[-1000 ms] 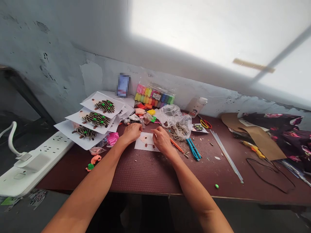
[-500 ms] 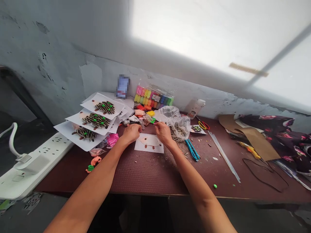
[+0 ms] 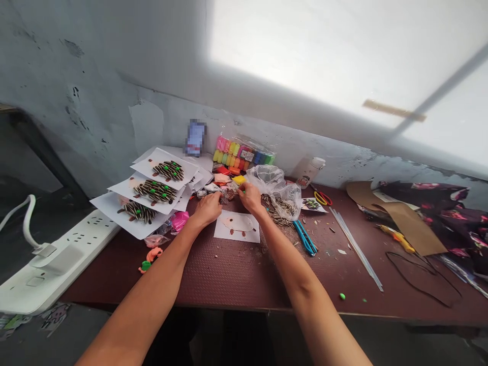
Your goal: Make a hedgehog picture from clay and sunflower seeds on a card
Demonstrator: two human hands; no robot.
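Note:
A white card (image 3: 236, 235) lies before me, bearing a flat peach-coloured hedgehog shape with small brown feet and a dark eye. My left hand (image 3: 209, 208) is at the card's upper left corner, fingers curled together beside clear clay packets (image 3: 209, 189). Just beyond the card's top edge, my right hand (image 3: 251, 198) has its fingertips pinched by a bit of green clay, mostly covered by the fingers. Whatever either hand holds is hidden or too small to make out. Striped sunflower seeds (image 3: 280, 216) spill from a clear plastic bag (image 3: 272, 180) right of my right hand.
Finished hedgehog cards (image 3: 152, 190) are stacked at left by a white power strip (image 3: 57, 259). Coloured clay (image 3: 244, 152) and a bottle (image 3: 310, 172) stand along the wall. Rightward lie a blue cutter (image 3: 305, 238), scissors (image 3: 322, 197), glue sticks (image 3: 356, 249) and a glue gun (image 3: 398, 239).
My right hand has moved a little away from me and leftward, from above the card to the green clay. My left hand stays nearly in place. The view has shifted slightly.

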